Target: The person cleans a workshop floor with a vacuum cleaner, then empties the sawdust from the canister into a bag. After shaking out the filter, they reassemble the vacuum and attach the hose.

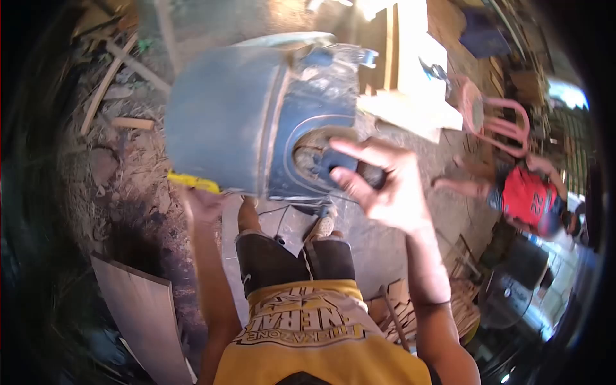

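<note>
A large blue drum-like container (221, 115) stands in front of me, with a round opening in its right part. Over the right edge of that opening, my right hand (385, 183) pinches a small dark object (340, 165) between thumb and fingers; what it is I cannot make out. At the container's lower left edge, my left hand (204, 200) is closed on a yellow object (192, 181), blurred by motion. Debris and dark cloth-like scraps (327, 64) lie on the container's far right part.
Pale wooden boards (410, 64) stand at the upper right, beside a pink chair (500, 119). A person in a red shirt (529, 192) is at the right. Wood scraps (131, 123) litter the ground at left, and a panel (144, 308) leans at lower left.
</note>
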A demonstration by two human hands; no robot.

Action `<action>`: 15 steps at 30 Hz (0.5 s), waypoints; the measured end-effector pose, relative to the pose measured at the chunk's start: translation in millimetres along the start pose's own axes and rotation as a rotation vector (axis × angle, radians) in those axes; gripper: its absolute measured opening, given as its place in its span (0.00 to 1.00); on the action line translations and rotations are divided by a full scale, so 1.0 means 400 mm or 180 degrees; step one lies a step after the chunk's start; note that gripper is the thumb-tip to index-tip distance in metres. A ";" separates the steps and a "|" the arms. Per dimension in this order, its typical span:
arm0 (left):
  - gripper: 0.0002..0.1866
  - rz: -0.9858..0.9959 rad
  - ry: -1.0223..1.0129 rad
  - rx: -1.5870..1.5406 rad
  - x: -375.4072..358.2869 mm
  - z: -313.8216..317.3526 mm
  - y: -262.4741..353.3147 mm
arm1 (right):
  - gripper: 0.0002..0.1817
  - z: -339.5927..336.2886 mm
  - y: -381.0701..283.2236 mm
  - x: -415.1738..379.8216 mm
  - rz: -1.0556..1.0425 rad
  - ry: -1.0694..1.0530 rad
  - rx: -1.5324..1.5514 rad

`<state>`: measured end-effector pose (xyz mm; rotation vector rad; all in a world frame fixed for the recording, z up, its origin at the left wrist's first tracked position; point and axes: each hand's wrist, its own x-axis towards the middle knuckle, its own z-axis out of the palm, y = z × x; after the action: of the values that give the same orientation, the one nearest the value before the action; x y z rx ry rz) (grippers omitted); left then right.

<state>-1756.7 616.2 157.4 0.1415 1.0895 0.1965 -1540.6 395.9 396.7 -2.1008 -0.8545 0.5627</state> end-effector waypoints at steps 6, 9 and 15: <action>0.33 -0.0538 0.0140 0.1634 -0.005 -0.233 -0.122 | 0.21 0.018 0.238 -0.476 -0.0072 0.0306 0.0858; 0.29 -0.0456 -0.0358 0.2065 -0.089 -0.192 -0.323 | 0.18 0.070 0.549 -0.690 0.0072 0.0620 0.1181; 0.25 -0.0913 0.0441 0.2519 0.006 -0.270 -0.681 | 0.26 0.249 1.045 -1.105 0.1721 0.0300 0.1376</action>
<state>-1827.6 353.5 48.7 0.6808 1.2638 -0.5008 -1741.6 -72.2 50.0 -1.9195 -0.0774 0.8344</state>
